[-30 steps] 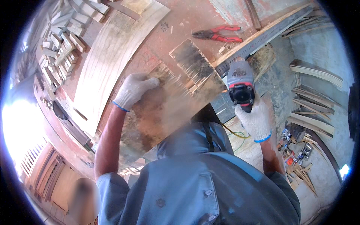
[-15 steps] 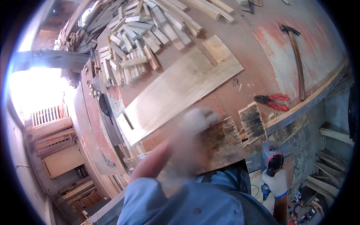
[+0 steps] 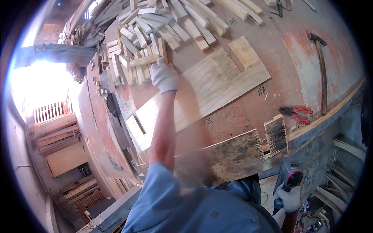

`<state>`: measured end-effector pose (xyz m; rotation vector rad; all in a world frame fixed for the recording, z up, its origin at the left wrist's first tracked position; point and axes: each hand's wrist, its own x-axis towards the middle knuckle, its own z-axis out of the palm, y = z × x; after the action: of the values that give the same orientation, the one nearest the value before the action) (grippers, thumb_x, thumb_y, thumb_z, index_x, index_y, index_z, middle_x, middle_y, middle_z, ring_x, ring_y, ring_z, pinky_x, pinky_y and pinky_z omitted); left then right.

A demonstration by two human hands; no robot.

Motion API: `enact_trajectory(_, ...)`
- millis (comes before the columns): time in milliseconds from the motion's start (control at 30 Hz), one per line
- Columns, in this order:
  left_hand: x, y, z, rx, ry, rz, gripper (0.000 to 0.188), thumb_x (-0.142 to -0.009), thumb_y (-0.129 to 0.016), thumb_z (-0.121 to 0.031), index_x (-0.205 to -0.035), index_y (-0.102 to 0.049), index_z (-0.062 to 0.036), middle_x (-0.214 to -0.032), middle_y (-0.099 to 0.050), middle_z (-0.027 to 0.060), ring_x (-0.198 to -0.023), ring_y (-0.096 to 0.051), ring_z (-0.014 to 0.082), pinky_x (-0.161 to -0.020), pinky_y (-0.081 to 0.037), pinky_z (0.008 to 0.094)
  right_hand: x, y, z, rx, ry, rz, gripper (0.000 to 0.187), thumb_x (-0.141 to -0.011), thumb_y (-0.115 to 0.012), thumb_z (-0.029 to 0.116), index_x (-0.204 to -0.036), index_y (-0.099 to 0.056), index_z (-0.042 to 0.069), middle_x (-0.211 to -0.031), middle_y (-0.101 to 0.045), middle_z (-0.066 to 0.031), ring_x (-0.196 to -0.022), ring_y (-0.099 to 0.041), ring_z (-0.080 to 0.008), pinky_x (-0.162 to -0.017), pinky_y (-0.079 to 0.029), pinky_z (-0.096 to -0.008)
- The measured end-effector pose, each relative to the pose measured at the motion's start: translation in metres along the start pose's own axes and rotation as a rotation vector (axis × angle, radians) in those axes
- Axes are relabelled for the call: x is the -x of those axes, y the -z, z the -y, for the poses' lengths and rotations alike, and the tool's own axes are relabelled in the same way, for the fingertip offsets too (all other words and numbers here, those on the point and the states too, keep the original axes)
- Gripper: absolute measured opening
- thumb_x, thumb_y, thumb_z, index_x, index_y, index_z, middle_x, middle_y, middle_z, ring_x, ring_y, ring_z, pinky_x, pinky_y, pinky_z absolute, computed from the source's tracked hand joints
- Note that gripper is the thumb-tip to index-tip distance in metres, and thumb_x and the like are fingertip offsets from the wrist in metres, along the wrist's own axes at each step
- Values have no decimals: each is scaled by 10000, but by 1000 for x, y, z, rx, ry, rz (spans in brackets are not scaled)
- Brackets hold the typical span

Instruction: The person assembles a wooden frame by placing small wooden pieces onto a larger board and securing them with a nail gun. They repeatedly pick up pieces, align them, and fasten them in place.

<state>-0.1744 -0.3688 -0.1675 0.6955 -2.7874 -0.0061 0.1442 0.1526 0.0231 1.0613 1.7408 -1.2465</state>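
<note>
My left hand (image 3: 164, 77), in a white knit glove, reaches over the bench to the heap of wood blocks. Its fingers are closed at the right end of a short wood block (image 3: 143, 61) that lies across several others. Low on the right, my right hand (image 3: 289, 197), also gloved, is wrapped round the handle of a nail gun (image 3: 290, 173), grey with a red and black cap. The tool is beside the bench's near edge. A pale notched plywood board (image 3: 202, 85) lies flat beneath and right of my left forearm.
A dark-stained board (image 3: 233, 155) and a smaller stained piece (image 3: 276, 136) lie along the near edge. Red-handled pliers (image 3: 297, 113) and a hammer (image 3: 321, 73) rest at the right. A toothed saw blade (image 3: 111, 105) stands up at the bench's left.
My left hand has moved from above the stained board, away and left to the block heap, touching a block. My right hand still holds the nail gun. The whole view has shifted slightly.
</note>
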Motion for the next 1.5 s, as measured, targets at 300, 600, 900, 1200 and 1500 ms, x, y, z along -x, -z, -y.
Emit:
enact_trajectory(300,-14,15,15,201,-24,202,301,-964,-665,-357,-1116,-726,-105,-1099,-696,203,-1066,-679,403,-918,-542,481,-3,-3,-7,33,4,-68,24,-806,-729,17,-823,-717,29,-689,-667,-33,-590,-651,-141,-580,-504,-295)
enact_trajectory(600,-53,6,-23,-43,-402,98,451,-941,-692,-390,-1302,-670,-119,-1250,-687,158,-1251,-623,367,-1019,-492,506,3,-5,8,135,8,-54,41,-827,-717,27,-788,-728,26,-677,-710,-42,-642,-705,-135,-629,-546,-305)
enact_trajectory(900,-93,-18,-38,-139,-438,136,537,-914,-715,-362,-1363,-623,-81,-1254,-698,214,-1178,-661,405,-961,-552,517,4,-13,4,28,19,-58,30,-813,-734,47,-813,-728,17,-708,-715,-43,-646,-704,-156,-651,-548,-310)
enact_trajectory(1200,-106,-7,11,491,-199,281,286,-888,-648,-172,-1121,-802,-108,-1086,-757,274,-992,-747,378,-885,-573,501,-4,-6,-15,56,53,-23,50,-803,-707,60,-806,-706,11,-716,-701,-55,-673,-691,-157,-663,-547,-318)
enact_trajectory(1500,47,30,33,1516,305,863,388,-992,-611,-109,-1317,-664,97,-1301,-711,160,-1097,-724,275,-963,-604,403,-19,3,-52,129,46,-95,185,-823,-792,114,-936,-720,-13,-806,-723,-77,-772,-717,-159,-705,-567,-333)
